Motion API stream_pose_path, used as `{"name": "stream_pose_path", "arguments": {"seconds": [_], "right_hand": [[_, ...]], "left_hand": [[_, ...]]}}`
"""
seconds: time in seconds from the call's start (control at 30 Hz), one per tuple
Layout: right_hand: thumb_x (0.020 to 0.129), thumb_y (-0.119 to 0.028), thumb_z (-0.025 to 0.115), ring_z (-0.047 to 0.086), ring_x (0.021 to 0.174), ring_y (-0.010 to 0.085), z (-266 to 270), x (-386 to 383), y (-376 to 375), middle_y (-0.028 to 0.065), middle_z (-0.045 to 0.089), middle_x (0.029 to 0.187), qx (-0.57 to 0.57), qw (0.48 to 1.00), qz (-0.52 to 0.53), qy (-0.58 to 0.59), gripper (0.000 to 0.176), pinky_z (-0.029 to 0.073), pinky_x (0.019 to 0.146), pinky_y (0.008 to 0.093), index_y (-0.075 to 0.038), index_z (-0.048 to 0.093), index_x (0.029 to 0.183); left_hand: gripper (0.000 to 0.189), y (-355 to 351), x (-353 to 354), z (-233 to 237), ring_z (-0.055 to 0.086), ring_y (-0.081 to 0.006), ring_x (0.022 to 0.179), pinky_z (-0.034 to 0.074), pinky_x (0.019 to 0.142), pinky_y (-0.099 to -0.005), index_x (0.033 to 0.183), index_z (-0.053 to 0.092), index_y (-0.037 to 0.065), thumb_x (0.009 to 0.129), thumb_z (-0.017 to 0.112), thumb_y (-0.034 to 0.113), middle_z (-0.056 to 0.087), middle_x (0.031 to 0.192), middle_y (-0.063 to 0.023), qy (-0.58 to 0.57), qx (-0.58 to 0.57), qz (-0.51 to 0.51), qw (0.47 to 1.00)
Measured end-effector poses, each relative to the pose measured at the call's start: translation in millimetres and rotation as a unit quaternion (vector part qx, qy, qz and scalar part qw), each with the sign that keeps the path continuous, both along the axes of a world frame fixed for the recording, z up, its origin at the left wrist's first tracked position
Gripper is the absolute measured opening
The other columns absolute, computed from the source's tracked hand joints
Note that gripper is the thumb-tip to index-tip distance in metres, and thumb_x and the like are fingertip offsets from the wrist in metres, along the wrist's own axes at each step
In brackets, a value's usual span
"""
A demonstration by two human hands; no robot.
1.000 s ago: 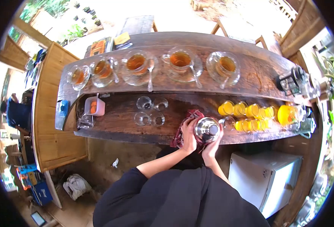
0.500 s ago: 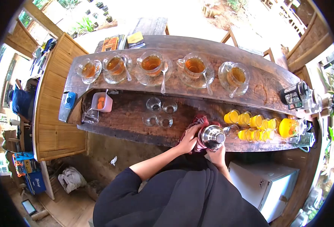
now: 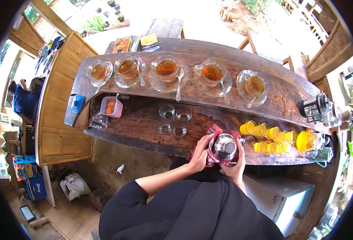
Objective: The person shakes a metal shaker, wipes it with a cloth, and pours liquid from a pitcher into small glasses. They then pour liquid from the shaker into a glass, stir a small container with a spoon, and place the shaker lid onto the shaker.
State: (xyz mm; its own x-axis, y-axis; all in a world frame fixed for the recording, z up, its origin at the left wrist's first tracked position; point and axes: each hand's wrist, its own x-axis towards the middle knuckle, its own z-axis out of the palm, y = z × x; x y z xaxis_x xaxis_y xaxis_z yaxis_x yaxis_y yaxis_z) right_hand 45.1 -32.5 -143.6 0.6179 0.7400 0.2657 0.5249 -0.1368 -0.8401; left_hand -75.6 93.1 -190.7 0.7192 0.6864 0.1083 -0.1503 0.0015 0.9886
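A shiny metal vessel (image 3: 225, 147) is held between my two hands over the front edge of the lower counter. My left hand (image 3: 199, 154) is wrapped round its left side through a red patterned cloth (image 3: 213, 130). On the right side, my right hand (image 3: 237, 166) presses against the vessel and the cloth, which also shows around its far side. Just right of my hands stands a small glass (image 3: 247, 142), beside several glasses of orange drink (image 3: 261, 129). Several clear glasses (image 3: 167, 111) are grouped to the left of my hands.
Along the raised shelf (image 3: 280, 94) stand several glass cups of tea (image 3: 166, 68) on saucers with spoons. A pink container (image 3: 111, 107) is at the left. To the right are a pitcher of orange drink (image 3: 305, 141) and a French press (image 3: 313, 108). A white cabinet (image 3: 280, 200) is below.
The metal vessel has turned in my hands, and a different face points up. My right hand has shifted up along its right side. The camera view has moved slightly.
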Motion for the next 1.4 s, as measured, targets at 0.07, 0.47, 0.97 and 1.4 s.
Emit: {"name": "stream_pose_path", "arguments": {"seconds": [0.07,0.47,0.97,1.4], "right_hand": [[0.054,-0.004,0.082,0.051,0.127,0.0336,0,0,0,0.0203,0.052,0.136,-0.004,1.0,0.003,-0.007,0.094,0.039,0.108,0.0405,0.001,0.043,0.139],[0.053,-0.004,0.084,0.049,0.126,0.0386,3,9,15,0.0227,0.05,0.135,-0.041,0.997,0.006,-0.064,0.096,0.038,0.108,0.0443,-0.002,0.043,0.14],[0.063,0.001,0.083,0.058,0.114,0.023,-73,12,9,0.0124,0.06,0.124,-0.048,0.974,0.014,0.223,0.078,0.044,0.101,0.0353,0.0,0.049,0.133],[0.075,-0.01,0.078,0.061,0.111,0.0257,-99,17,30,0.0144,0.062,0.122,0.009,0.989,0.06,0.134,0.055,0.049,0.095,0.0338,-0.001,0.056,0.124]], "left_hand": [[0.056,0,-1,2,0.041,-0.0308,0.131,0.025,0.112,-0.0382,0.139,0.046,0.003,0.083,0.043,0.003,0.049,0.138,-0.0152,-0.003,-0.002,0.003,1.0],[0.046,-8,22,1,0.043,-0.03,0.13,0.025,0.109,-0.0411,0.138,0.046,0.002,0.097,0.036,0.02,0.049,0.139,-0.0146,0.034,0.121,0.067,0.99],[0.049,-10,33,-48,0.049,-0.0321,0.122,0.029,0.105,-0.0424,0.13,0.054,0.003,0.1,0.029,0.032,0.057,0.13,-0.0154,0.057,0.102,0.062,0.991],[0.103,7,5,-13,0.044,-0.0339,0.13,0.03,0.111,-0.0426,0.143,0.033,0.0,0.062,0.087,0.035,0.046,0.138,-0.0199,0.117,0.126,0.028,0.985]]}}
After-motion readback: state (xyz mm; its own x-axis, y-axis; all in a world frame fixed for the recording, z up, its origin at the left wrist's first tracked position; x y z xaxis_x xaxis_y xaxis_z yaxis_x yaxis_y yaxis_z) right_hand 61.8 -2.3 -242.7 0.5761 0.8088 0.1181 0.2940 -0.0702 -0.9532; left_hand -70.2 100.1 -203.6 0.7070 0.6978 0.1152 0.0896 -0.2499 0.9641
